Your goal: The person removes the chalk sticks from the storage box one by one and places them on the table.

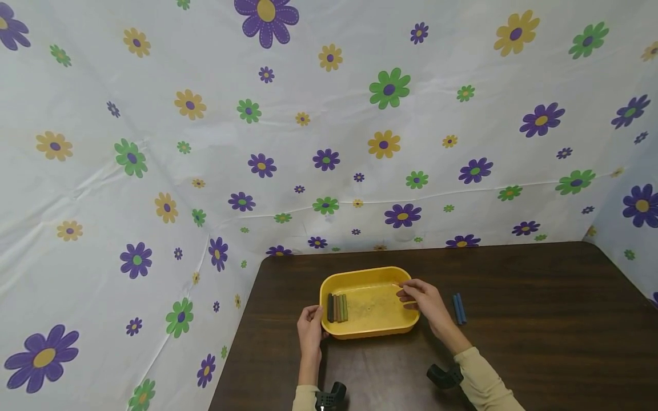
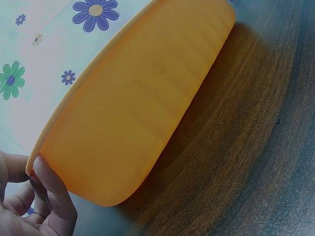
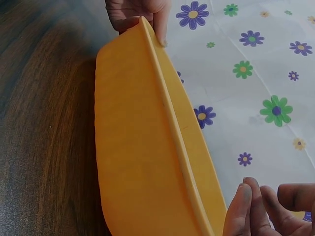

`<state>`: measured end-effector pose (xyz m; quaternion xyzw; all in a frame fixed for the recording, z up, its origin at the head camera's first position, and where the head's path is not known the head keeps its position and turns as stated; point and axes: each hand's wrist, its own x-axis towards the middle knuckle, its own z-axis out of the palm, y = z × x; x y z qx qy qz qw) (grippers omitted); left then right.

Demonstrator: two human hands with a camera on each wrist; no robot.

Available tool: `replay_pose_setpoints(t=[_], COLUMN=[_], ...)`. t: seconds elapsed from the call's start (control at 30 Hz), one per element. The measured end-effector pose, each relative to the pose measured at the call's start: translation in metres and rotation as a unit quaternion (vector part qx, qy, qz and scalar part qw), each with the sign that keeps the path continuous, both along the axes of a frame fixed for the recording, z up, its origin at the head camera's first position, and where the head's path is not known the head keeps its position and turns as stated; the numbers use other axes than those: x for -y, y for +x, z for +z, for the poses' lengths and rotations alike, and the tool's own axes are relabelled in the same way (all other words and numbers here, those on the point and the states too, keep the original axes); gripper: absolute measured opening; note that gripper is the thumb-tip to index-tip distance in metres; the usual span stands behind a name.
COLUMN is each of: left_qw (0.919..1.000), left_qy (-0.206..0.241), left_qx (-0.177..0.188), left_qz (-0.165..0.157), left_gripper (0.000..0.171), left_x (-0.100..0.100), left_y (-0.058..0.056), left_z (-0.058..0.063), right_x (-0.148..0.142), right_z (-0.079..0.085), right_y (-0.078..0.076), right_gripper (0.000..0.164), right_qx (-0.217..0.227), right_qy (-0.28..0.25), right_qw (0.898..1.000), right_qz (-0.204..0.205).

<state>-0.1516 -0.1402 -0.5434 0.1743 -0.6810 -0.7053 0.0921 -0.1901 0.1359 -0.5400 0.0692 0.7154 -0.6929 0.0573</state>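
Note:
A shallow yellow plastic tub (image 1: 372,308) stands on the dark table. At its left end a row of short sticks (image 1: 337,308) lies side by side, dark, brown and olive green. My left hand (image 1: 311,328) grips the tub's near left corner; the left wrist view shows fingers (image 2: 56,189) curled at the rim. Above the tub's right end is my right hand (image 1: 424,299), its fingers loosely bent and nothing between them. In the right wrist view the right thumb (image 3: 295,196) is apart from the fingers. Two blue sticks (image 1: 459,309) lie just right of this hand.
The brown wood-grain table (image 1: 540,319) extends to the right of the tub. Behind and to the left hangs a white cloth (image 1: 288,137) printed with flowers. A black wrist camera (image 1: 445,377) sits on the right sleeve, another (image 1: 331,395) on the left.

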Motion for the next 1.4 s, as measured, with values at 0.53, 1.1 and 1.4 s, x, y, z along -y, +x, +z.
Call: replay_pose_setpoints(t=[0.53,1.1,1.4], left_qw=[1.0,1.0,0.9999], left_qy=[0.003,0.004,0.009], left_qx=[-0.006,-0.007,0.005], left_qz=[-0.003,0.005,0.013], left_gripper=[0.022,0.022,0.022], left_x=[0.0,-0.002,0.005], left_y=[0.003,-0.001,-0.014], left_z=[0.004,0.001,-0.03], right_x=[0.004,0.008,0.011], right_z=[0.003,-0.003,-0.009], right_y=[0.004,-0.001,-0.003], right_gripper=[0.03,0.032,0.029], right_qx=[0.0,-0.005,-0.016], right_qy=[-0.011,-0.006,-0.01], right_qw=[1.0,1.0,1.0], right_qz=[0.004,0.005,0.001])
